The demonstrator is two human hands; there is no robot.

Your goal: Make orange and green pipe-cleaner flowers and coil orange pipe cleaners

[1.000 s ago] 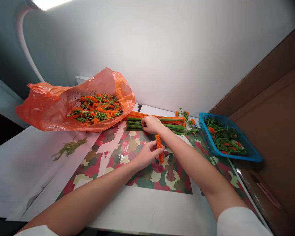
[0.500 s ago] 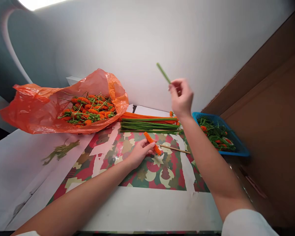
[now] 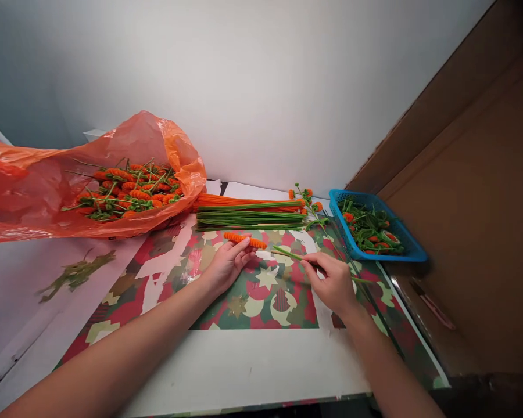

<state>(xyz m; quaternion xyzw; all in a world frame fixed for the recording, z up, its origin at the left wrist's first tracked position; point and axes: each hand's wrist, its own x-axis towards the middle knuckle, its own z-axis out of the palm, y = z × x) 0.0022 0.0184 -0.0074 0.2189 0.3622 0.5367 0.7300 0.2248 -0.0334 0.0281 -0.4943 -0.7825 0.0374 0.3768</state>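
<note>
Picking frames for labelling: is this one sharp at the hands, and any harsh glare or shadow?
Head view: left hand with orange coil and right hand with green stem are sharp; light is soft, no harsh glare; dark shadow beside the blue basket.

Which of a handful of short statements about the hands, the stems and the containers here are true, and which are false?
1. The left hand holds an orange coil. True.
2. The right hand has nothing in its grip. False: it pinches a green stem.
3. The blue basket on the right holds green and orange pieces. True.
4. The orange bag is tied shut. False: it lies open, with orange and green pieces showing inside.
5. The bundle of straight stems sits inside the blue basket. False: it lies flat between the orange bag and the blue basket.
</note>
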